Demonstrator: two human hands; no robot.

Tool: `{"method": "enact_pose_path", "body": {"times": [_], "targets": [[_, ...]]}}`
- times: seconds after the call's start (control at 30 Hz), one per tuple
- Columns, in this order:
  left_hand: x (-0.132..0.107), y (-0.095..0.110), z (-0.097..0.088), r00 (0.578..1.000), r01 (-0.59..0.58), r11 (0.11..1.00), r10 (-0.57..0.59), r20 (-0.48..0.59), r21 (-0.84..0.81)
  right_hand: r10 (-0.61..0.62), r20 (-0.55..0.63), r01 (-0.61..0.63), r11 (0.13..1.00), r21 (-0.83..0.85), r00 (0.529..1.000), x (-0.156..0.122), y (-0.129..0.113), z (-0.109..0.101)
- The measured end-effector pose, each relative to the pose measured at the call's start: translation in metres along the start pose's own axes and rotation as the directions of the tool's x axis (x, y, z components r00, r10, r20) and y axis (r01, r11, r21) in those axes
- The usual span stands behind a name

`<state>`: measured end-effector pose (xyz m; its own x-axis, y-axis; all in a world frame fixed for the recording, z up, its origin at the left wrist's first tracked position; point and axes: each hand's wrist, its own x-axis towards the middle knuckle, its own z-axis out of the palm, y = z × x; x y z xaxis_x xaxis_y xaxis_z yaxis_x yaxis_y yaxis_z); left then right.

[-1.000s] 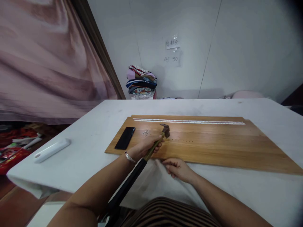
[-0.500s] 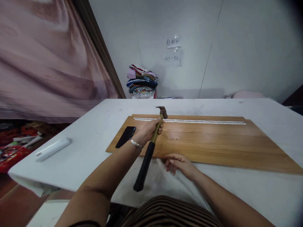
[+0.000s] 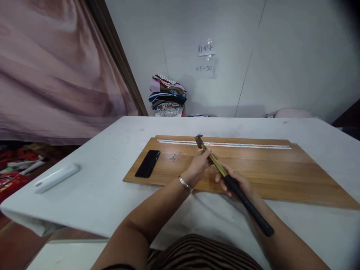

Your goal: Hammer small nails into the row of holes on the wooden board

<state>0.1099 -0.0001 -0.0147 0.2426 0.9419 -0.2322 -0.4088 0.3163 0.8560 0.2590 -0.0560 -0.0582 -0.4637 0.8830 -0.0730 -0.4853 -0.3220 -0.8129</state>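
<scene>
A claw hammer (image 3: pixel 215 161) with a yellowish shaft and black grip slants across the middle of the view, its metal head farthest from me. My left hand (image 3: pixel 199 165) is closed round the shaft just below the head. Lower down, my right hand (image 3: pixel 236 182) has its fingers loosely curled about the handle from beneath, near the top of the black grip, which partly covers this hand. Both hands are above a wooden board (image 3: pixel 275 170). Several small nails (image 3: pixel 173 157) lie on the board, left of my left hand.
A black phone (image 3: pixel 147 164) lies on the board's left end; two white measuring strips (image 3: pixel 247 145) run along its far edge. On the white table (image 3: pixel 104 150) sits a white oblong object (image 3: pixel 57 177). Folded clothes (image 3: pixel 168 97) are stacked against the wall, with a pink curtain (image 3: pixel 56 75) at left.
My left hand has moved right with the hammer, whose black grip has swung over to the right. My right hand has come up to the handle. The nails are now uncovered.
</scene>
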Motion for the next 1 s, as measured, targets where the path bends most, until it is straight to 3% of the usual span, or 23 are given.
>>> {"method": "enact_pose_path", "body": {"times": [0.13,0.3,0.4,0.5,0.6,0.67,0.77,0.83,0.93,1.0], "targets": [[-0.010,-0.023,0.003,0.999,-0.049,0.999,0.049,0.009,0.015,-0.012,-0.005,0.011,0.999,-0.048,1.000,0.002,-0.004,0.002],[-0.013,-0.041,0.003,0.998,-0.029,0.996,0.033,-0.055,0.081,0.045,-0.045,-0.051,0.989,-0.141,0.998,0.002,0.006,0.006],[-0.020,-0.049,0.004,0.987,-0.122,0.974,0.140,-0.084,0.191,0.049,-0.070,-0.059,0.987,-0.150,0.996,-0.002,0.003,0.007],[-0.035,-0.056,-0.003,0.967,-0.247,0.906,0.251,0.032,0.345,0.065,-0.109,-0.084,0.982,-0.172,0.992,-0.008,-0.009,0.009],[-0.044,-0.056,-0.024,0.966,-0.260,0.847,0.228,0.125,0.463,0.058,-0.163,-0.096,0.966,-0.240,0.985,-0.016,-0.019,0.011],[-0.042,-0.049,-0.045,0.964,-0.263,0.759,0.226,0.138,0.596,0.064,-0.195,-0.116,0.955,-0.273,0.979,-0.020,-0.021,0.012],[-0.032,-0.027,-0.078,0.948,-0.232,0.612,0.317,0.035,0.756,0.088,-0.200,-0.145,0.946,-0.291,0.976,-0.023,-0.016,0.016],[-0.025,-0.013,-0.095,0.926,-0.198,0.459,0.376,0.013,0.866,0.103,-0.209,-0.163,0.941,-0.296,0.973,-0.021,-0.009,0.022],[-0.019,-0.002,-0.106,0.923,-0.143,0.247,0.383,0.039,0.958,0.133,-0.241,-0.205,0.931,-0.303,0.961,-0.016,-0.002,0.032],[-0.018,-0.002,-0.107,0.936,-0.135,0.154,0.345,0.075,0.979,0.134,-0.254,-0.209,0.932,-0.296,0.958,-0.012,0.001,0.038]]}}
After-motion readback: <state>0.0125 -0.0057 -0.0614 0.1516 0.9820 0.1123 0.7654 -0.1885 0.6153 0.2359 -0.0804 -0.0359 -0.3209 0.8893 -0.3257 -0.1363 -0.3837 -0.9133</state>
